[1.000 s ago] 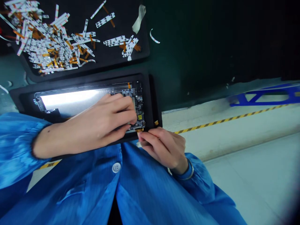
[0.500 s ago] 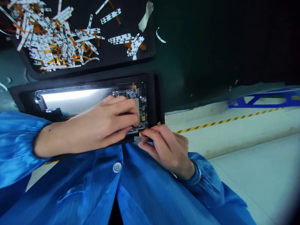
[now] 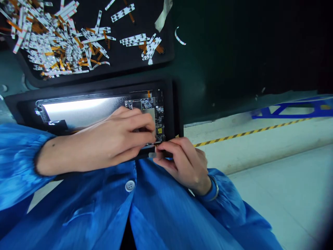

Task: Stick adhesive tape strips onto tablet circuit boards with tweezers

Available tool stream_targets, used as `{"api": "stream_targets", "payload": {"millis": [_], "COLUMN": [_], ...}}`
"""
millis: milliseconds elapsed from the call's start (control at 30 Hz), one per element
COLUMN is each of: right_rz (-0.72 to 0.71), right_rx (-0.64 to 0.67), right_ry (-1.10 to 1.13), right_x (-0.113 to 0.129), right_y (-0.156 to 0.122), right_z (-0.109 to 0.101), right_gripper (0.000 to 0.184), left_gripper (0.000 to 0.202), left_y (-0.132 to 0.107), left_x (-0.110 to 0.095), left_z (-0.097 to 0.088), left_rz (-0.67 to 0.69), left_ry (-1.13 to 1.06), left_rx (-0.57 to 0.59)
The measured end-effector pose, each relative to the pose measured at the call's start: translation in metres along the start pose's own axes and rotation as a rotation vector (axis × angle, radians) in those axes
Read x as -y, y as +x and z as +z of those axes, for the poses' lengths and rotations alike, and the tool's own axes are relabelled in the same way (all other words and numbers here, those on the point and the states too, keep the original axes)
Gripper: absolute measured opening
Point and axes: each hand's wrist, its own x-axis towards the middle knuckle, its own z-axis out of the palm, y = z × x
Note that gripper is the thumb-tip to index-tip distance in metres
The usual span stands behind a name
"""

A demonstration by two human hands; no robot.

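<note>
A tablet-like device [image 3: 85,104] with a bright silvery panel lies open in a black tray [image 3: 169,104], its circuit board [image 3: 159,119] exposed at the right end. My left hand [image 3: 117,135] lies palm down across the device, fingers curled and tips at the board's lower part; whatever they grip is hidden. Beside them, my right hand [image 3: 182,161] pinches thumb and forefinger at the board's lower edge. A bit of orange flex cable [image 3: 156,145] shows at those fingertips, and a greyish translucent tab [image 3: 152,155] sticks out to their left.
Behind the device, a second black tray [image 3: 125,64] carries a heap of white-and-orange flex strips [image 3: 57,45], with several strips apart on its right. A pale film scrap [image 3: 163,15] lies there too. The table's front edge runs right, above a floor with yellow-black tape [image 3: 249,132].
My right hand has shifted slightly left, its fingertips still at the board's lower edge. The left hand stays nearly in place. The view has moved a little.
</note>
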Motion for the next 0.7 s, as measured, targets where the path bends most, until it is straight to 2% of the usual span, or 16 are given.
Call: {"api": "stream_targets", "payload": {"millis": [367, 500, 600, 700], "right_rz": [0.032, 0.080, 0.092, 0.057], "right_rx": [-0.001, -0.044, -0.046, 0.006], "right_ry": [-0.017, -0.015, 0.037, 0.160], "right_x": [0.005, 0.007, 0.003, -0.005], "right_y": [0.001, 0.002, 0.001, -0.002], "right_z": [0.003, 0.006, 0.006, 0.003], "right_gripper": [0.016, 0.010, 0.006, 0.008], "left_gripper": [0.023, 0.027, 0.031, 0.030], "left_y": [0.001, -0.001, -0.001, 0.000], "left_x": [0.001, 0.001, 0.002, 0.003], "left_z": [0.000, -0.003, -0.003, 0.002], "left_rz": [0.011, 0.017, 0.033, 0.070], "left_ry": [-0.023, -0.040, -0.012, 0.075], "left_rx": [0.001, 0.028, 0.037, 0.043]}}
